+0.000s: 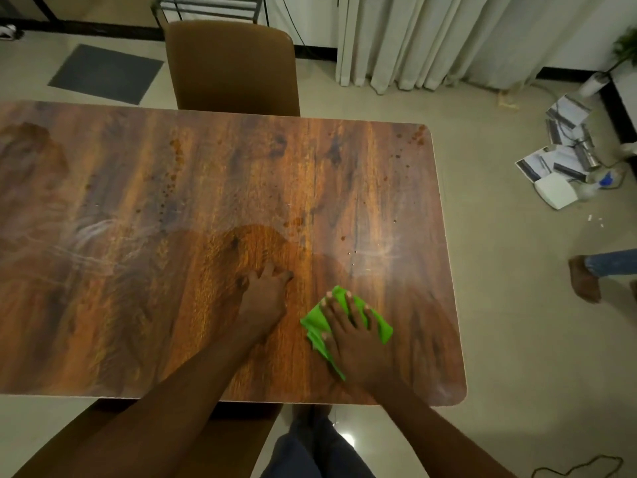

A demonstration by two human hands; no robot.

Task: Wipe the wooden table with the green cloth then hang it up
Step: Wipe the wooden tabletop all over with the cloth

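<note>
Head view, looking down on a wooden table point(206, 188) whose long side runs left to right; pressing a green cloth point(314, 324) onto the top with the right hand point(355, 336), fingers spread and laid flat over it, nothing pinched; resting the left hand point(263, 294) bare on the wood just left of the cloth and apart from it, fingers reaching forward, holding nothing, somewhat blurred.

Cloth bunched into a rough diamond; one corner pointing toward the far edge, another toward the right end, a narrow tail trailing back toward the near edge beside the thumb; long axis roughly far to near and a little tilted, though hidden in the middle under the hand. Lying in the right part of the table, nearer the near edge than the far one, short of the rounded right end.

Dark drips point(175, 150) scattered over the far half; more spots point(418, 134) at the far right corner; pale wipe streaks point(96, 236) toward the left; broad open wood left of and beyond both hands.

Brown chair point(234, 67) pushed in at the far edge; grey mat point(107, 72) and white curtains point(431, 39) behind; scattered papers point(551, 160) and a white box-like item point(555, 193) on the floor to the right, contents not to be told; another person's foot point(582, 281) near the right border.
</note>
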